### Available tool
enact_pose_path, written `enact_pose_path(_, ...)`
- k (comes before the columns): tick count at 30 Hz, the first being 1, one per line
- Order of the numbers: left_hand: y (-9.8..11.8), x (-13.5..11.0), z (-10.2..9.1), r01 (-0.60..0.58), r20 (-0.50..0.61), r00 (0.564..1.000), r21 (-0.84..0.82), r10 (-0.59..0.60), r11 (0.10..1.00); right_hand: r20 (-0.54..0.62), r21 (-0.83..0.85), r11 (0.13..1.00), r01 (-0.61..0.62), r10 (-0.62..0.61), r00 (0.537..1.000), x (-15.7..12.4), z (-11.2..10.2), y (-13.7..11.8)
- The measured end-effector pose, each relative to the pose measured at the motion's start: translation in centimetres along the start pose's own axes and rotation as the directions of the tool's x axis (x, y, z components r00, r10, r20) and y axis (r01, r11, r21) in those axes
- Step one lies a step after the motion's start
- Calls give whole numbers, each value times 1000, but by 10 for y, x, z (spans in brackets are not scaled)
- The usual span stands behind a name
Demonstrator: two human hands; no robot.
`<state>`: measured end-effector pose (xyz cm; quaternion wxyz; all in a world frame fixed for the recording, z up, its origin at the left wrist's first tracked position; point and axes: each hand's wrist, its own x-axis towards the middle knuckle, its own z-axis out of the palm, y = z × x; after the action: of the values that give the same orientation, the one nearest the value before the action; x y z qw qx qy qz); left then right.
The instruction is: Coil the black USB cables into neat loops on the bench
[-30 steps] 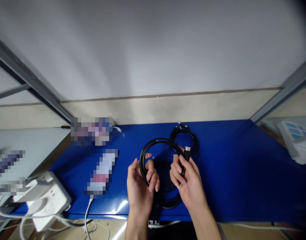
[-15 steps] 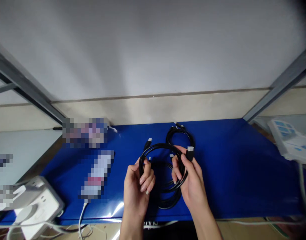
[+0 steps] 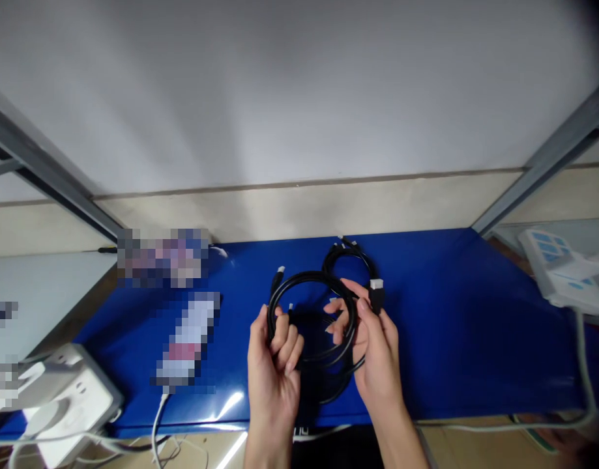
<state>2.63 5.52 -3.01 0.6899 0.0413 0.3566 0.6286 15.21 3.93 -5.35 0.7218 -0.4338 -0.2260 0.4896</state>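
Note:
Between my two hands a black cable (image 3: 315, 276) is bent into a round coil above the blue tabletop (image 3: 455, 339). My left hand (image 3: 277, 352) grips the coil's left side, with a white-tipped plug (image 3: 278, 279) sticking up beside the fingers. On the right side, my right hand (image 3: 372, 339) holds the loops between thumb and fingers, some of its fingers reaching inside the ring. A larger plug with a white cap (image 3: 376, 293) stands up at the right thumb. More black cable lies on the table behind and below, partly hidden by my hands.
Another coiled black cable (image 3: 350, 251) lies near the wall. At the left are a blurred phone-like thing (image 3: 189, 339) on a white cord (image 3: 157, 417), a white power strip (image 3: 79, 391) and a blurred box (image 3: 162, 257). A white and blue device (image 3: 558, 260) stands at the right.
The held coil has become rounder and has shifted slightly left. The right-hand plug now points more upright, and my right fingers have loosened a little inside the ring.

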Motion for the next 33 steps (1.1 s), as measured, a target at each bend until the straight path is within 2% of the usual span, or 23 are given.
enact_pose_path(3,-5,-2,2,-24,-47,999,-29,23,999,-33,20,1000,1,0,999,-4,9,7)
enact_pose_path(7,2,0,-2,45,60,997,-11,-44,999,-55,66,998,-3,7,998,-7,15,9)
enact_pose_path(11,9,3,-8,115,175,977,50,-122,992,-48,15,1000,10,-9,999,-6,10,8)
enact_pose_path(15,5,4,-9,124,165,977,79,-136,989,-55,-91,994,54,-59,997,-4,2,10)
enact_pose_path(20,2,4,-7,145,183,967,169,-176,975,-166,-91,993,80,-94,982,-4,-1,10)
enact_pose_path(27,6,4,-7,83,211,969,225,-132,971,-3,-41,999,-9,8,1000,0,-2,6)
enact_pose_path(33,2,1,-6,-135,155,985,425,75,895,29,-76,997,-25,27,999,3,-5,4)
